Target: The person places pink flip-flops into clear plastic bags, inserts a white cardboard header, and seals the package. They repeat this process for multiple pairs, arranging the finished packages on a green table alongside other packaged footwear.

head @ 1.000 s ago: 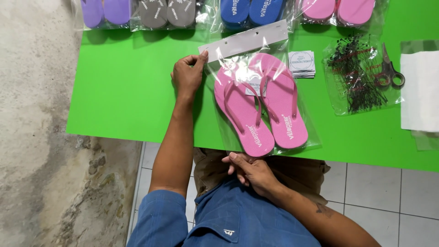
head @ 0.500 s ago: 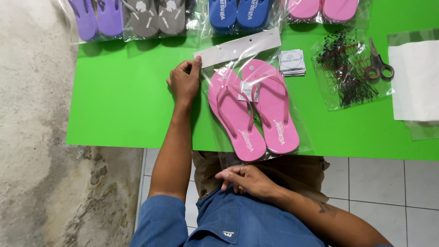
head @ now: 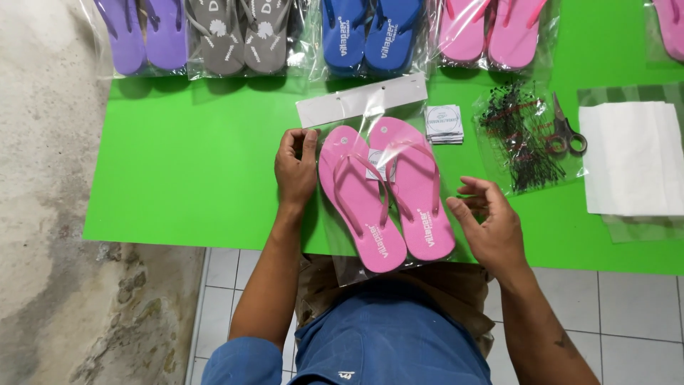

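- Head view, left hand (head: pixel 296 165): it lies palm down on the left edge of the clear bag (head: pixel 360 267) that wraps the pink flip-flops (head: pixel 388 192). The fingers are curled onto the plastic near the toe end, a pressing grip and not a clamped one. It seems placed there to pin the bag flat on the green desk (head: pixel 192 178) so the pair cannot slide.
- Head view, right hand (head: pixel 491 224): it hangs just right of the pair, at the heel end. Its fingers are spread and bent, with nothing between them, so the grip is apart and empty. It is close to the bag's right edge, but I cannot tell whether it touches the plastic.
- The pair itself lies between the two hands, soles down, straps up, toes away from the person. The bag's open bottom hangs over the near edge of the desk above the person's lap.
- Just beyond the left grip, at the bag's top, sits a white card header (head: pixel 362 100), laid across the toes as if to close the pack.
- Beyond the right grip are a small stack of labels (head: pixel 443 122), a bag of black tag pins (head: pixel 520 139), scissors (head: pixel 566 132) and white sheets (head: pixel 630 157), all within easy reach of that hand.
- Farther off, along the desk's far edge, bagged pairs lie side by side: purple (head: pixel 146 36), grey (head: pixel 242 36), blue (head: pixel 370 32), pink (head: pixel 491 28).
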